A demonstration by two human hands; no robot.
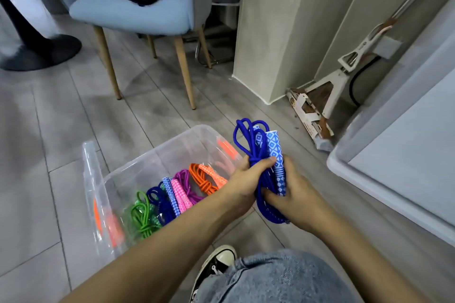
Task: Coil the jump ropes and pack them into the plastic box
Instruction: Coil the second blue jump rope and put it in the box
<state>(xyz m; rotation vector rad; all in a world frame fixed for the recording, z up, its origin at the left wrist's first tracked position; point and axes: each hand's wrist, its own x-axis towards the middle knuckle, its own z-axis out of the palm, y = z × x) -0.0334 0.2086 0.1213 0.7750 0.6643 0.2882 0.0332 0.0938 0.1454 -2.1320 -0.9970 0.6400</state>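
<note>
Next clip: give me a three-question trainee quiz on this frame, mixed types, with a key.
1. True or false: the orange rope lies in the box.
2. How many coiled ropes are in the box? A) two B) four C) six
3. Fill in: both hands grip the ____ rope.

Key: 1 true. 2 B: green rope, a blue rope, pink rope, orange. 3 blue; left hand and right hand hold it beside the box.
</note>
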